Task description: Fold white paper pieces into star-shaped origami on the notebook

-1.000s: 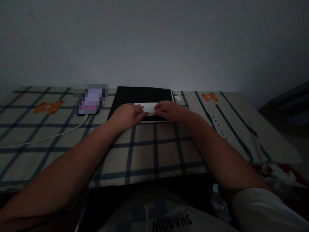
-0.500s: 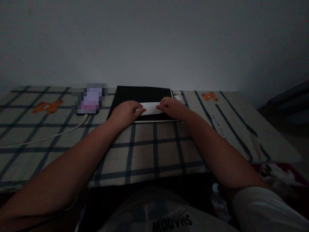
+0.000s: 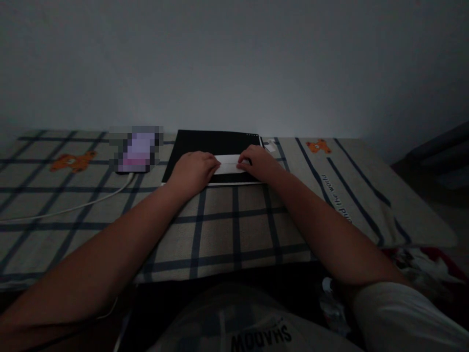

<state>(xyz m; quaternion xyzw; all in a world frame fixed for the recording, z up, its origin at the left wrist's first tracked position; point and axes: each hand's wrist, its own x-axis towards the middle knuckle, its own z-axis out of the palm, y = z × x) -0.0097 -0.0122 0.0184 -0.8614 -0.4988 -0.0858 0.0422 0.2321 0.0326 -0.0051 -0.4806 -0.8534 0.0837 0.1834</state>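
Observation:
A white strip of paper (image 3: 227,168) lies crosswise over a flat black notebook (image 3: 212,140), with a crease line running along its length. My left hand (image 3: 196,168) has its fingers pressed together on the strip's left end. At the other end, my right hand (image 3: 258,160) pinches the strip between thumb and fingers. Both hands rest over the front half of the notebook, and they hide the two ends of the paper.
A phone (image 3: 137,151), partly blurred out, lies to the left with a white cable (image 3: 95,199) plugged in. A small crumpled white piece (image 3: 271,145) sits beside the notebook's right edge. A checked cloth (image 3: 220,220) covers the table; the wall (image 3: 234,63) rises behind.
My left fingers have closed down onto the strip's left end and covered more of it. My right hand has shifted slightly left, and a crease line now shows along the paper.

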